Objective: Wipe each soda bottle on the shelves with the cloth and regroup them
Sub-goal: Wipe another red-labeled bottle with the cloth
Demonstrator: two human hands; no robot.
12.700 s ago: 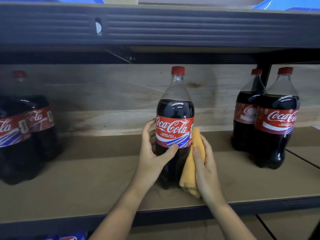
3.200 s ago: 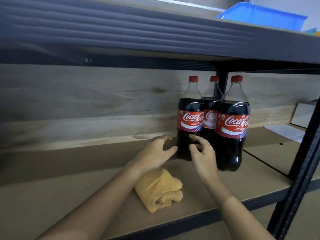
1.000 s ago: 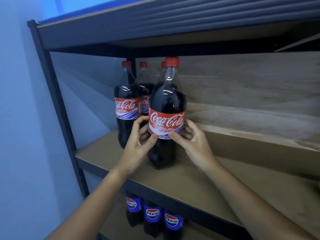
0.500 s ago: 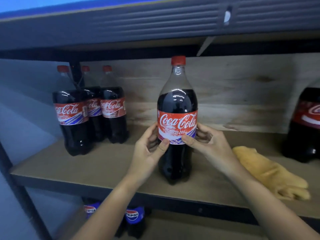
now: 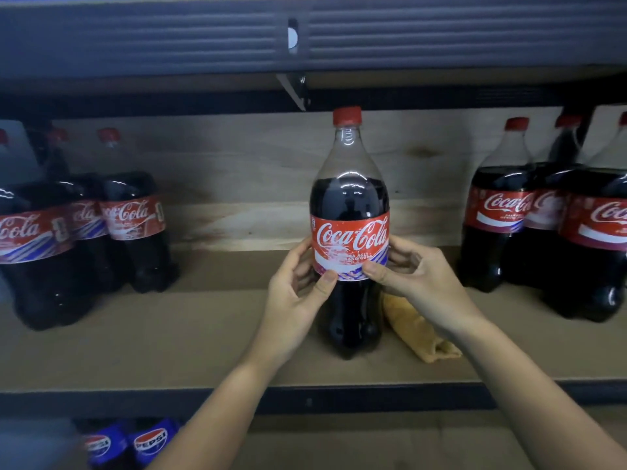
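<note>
Both the left hand (image 5: 294, 293) and right hand (image 5: 419, 279) grip an upright Coca-Cola bottle (image 5: 349, 232) by its label, just beside the folded yellow cloth (image 5: 415, 329) on the shelf (image 5: 169, 334).

Your bare left forearm comes up from the bottom edge near the middle, angled up and right. Your left hand (image 5: 294, 293) is curled round the left side of the upright dark cola bottle with red label and red cap (image 5: 350, 232): thumb laid across the label's lower front edge, fingers wrapped behind. Your bare right forearm enters from the bottom right corner, angled up and left. Your right hand (image 5: 419, 278) grips the bottle's right side at the same height, thumb tip on the label's lower front, fingers curled round the far side. Thumb tips sit near each other, apart. Both wrists roughly straight.
</note>
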